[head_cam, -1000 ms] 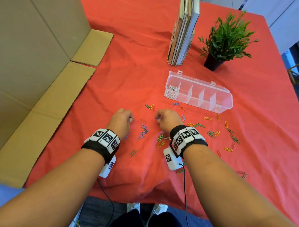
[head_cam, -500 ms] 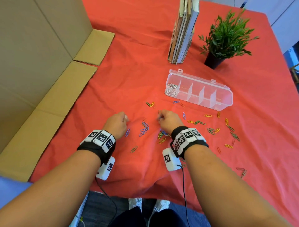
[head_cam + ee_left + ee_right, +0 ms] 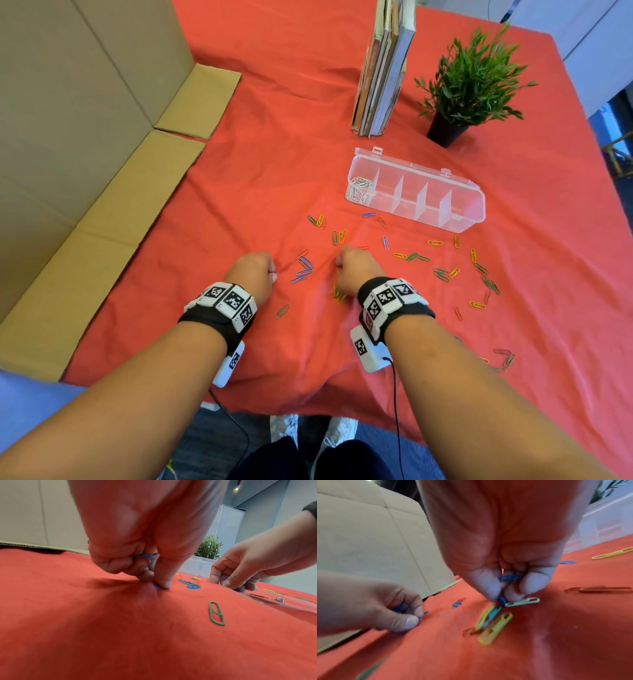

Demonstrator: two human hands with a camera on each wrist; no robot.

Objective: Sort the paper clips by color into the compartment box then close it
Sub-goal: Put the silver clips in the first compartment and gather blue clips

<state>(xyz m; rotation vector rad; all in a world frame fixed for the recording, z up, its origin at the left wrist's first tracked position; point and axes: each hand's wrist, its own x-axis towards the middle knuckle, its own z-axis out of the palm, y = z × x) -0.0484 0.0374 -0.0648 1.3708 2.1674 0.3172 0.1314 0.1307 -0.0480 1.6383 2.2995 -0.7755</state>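
Two hands are working on the red cloth [image 3: 274, 164]. The left hand [image 3: 137, 555] is pinching blue paper clips [image 3: 145, 555]; the right hand [image 3: 503, 566] is pinching more blue clips [image 3: 510, 577]. One clear compartment box [image 3: 445, 209] is lying open, far right, white clips [image 3: 359, 192] filling its leftmost compartment. Loose coloured clips [image 3: 442, 274] are scattering nearby, too tangled for counting

A matt red cloth table cover [image 3: 267, 178], softly creased; glossy clear plastic compartment box [image 3: 469, 219] at two o'clock; smooth coloured coated paper clips [image 3: 303, 270]; matt corrugated brown cardboard [image 3: 78, 130] at ten o'clock.
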